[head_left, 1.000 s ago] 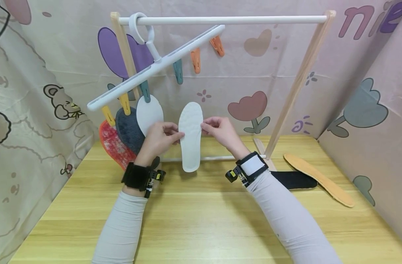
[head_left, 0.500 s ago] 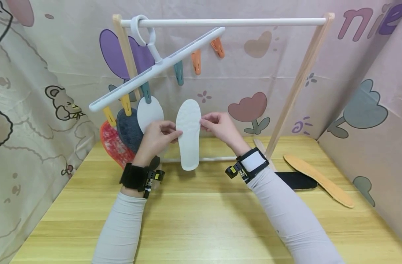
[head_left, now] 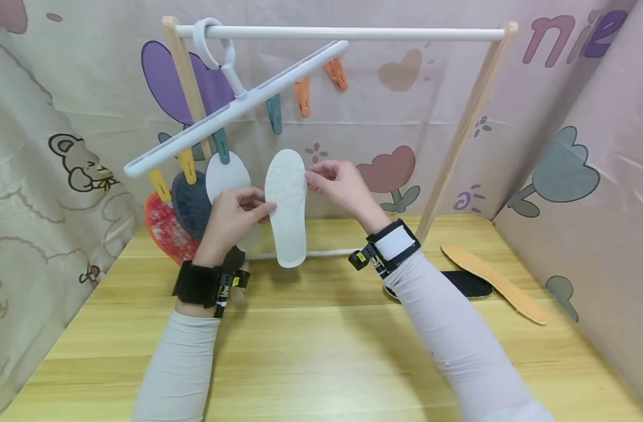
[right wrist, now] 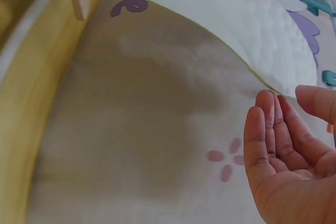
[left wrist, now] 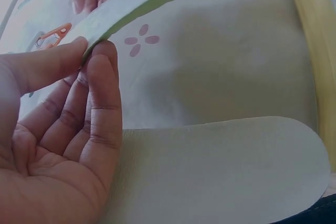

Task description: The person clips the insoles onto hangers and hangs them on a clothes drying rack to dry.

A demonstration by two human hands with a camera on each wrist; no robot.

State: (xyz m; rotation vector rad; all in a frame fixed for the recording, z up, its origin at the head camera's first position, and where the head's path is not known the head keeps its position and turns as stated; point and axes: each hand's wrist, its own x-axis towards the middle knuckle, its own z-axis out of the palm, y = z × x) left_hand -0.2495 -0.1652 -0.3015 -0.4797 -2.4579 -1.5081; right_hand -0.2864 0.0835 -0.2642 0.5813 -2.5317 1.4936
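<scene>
A white insole (head_left: 286,208) stands upright in mid-air before me, its quilted upper part facing me and a thin green underside showing in the left wrist view. My left hand (head_left: 237,214) pinches its left edge between thumb and fingers. On the opposite edge, higher up, my right hand (head_left: 342,187) holds it lightly by the fingertips. Just behind the left hand hangs a second white insole (head_left: 228,176), clipped by a teal clip (head_left: 221,145) and partly hidden by that hand. Beside it hang a dark grey insole (head_left: 189,202) and a red patterned insole (head_left: 165,225), each on a yellow clip.
A white clip hanger (head_left: 242,105) hangs tilted from the rack's top bar (head_left: 342,33), its right end raised. Another teal clip (head_left: 274,114) and two orange clips (head_left: 302,97) hang bare. An orange insole (head_left: 492,282) and a black insole (head_left: 466,283) lie on the table at right.
Both hands and the white insole have moved slightly up and left in the head view. My right hand has moved higher along its edge. The whole scene has shifted a little left.
</scene>
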